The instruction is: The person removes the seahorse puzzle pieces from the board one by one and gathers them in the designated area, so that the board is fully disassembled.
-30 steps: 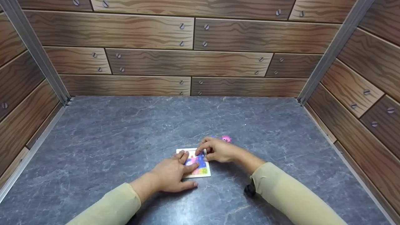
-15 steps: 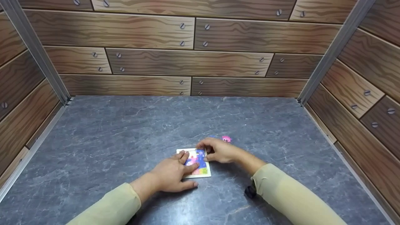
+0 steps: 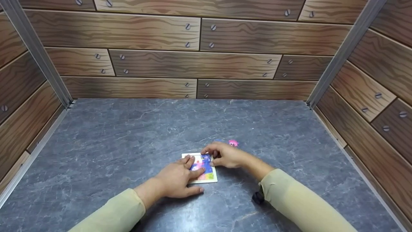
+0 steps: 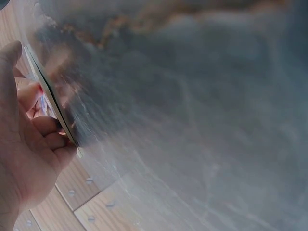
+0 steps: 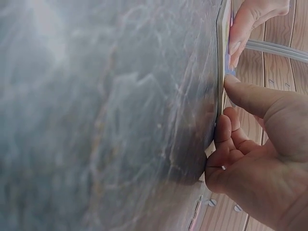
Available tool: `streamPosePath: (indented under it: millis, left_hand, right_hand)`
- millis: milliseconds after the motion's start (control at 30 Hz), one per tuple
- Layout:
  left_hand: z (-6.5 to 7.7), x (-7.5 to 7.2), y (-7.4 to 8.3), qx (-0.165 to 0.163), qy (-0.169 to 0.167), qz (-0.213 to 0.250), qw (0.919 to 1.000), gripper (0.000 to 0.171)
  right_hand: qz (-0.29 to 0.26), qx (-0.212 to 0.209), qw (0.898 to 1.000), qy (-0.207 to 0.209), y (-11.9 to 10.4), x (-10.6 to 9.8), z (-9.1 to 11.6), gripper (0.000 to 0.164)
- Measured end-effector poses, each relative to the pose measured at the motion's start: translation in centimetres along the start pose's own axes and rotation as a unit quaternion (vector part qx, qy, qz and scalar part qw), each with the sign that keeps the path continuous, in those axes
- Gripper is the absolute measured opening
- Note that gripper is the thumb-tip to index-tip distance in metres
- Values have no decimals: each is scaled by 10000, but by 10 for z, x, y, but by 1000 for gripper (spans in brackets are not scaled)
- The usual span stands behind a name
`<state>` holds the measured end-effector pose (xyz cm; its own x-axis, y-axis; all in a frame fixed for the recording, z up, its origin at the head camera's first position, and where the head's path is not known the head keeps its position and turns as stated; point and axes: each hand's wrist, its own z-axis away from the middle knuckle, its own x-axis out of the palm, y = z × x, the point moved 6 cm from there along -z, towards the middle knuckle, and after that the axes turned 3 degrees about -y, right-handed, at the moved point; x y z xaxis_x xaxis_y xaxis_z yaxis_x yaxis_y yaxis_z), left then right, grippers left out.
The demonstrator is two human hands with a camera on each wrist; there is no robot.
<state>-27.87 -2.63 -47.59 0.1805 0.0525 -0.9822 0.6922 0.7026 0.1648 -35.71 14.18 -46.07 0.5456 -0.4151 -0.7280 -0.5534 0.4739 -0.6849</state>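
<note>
A small jigsaw puzzle (image 3: 208,176) in a white frame lies on the table, with blue, pink and yellow-green parts showing. My left hand (image 3: 175,180) rests on its left side with fingers spread; the thumb lies on the table by the near edge. At the far right corner, my right hand (image 3: 227,155) is curled, its index finger and thumb at a blue puzzle piece (image 3: 206,158). The right wrist view shows the right thumb (image 5: 250,95) on the puzzle's face and other fingers bent beside the frame's edge. Part of the picture is hidden under the left hand.
Beyond the right hand lie a loose pink piece (image 3: 233,143) with an eye printed on it and a partly hidden blue piece (image 3: 218,140). Wood-patterned walls (image 3: 154,64) enclose the grey marbled table (image 3: 128,129) at the back and both sides.
The right index finger has drawn back from over the blue piece to the frame's far edge, uncovering more of the picture. The left hand has stayed in place.
</note>
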Motion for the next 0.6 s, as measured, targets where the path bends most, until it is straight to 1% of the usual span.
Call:
streamPosePath:
  millis: [233,600]
  left_hand:
    - [0,-1,0,3,-3,-9,10000,74]
    - [0,0,0,-33,-18,34,10000,75]
  right_hand:
    - [-56,164,9998,88,3,0,0,41]
    - [-158,156,9995,226,4,1,1,37]
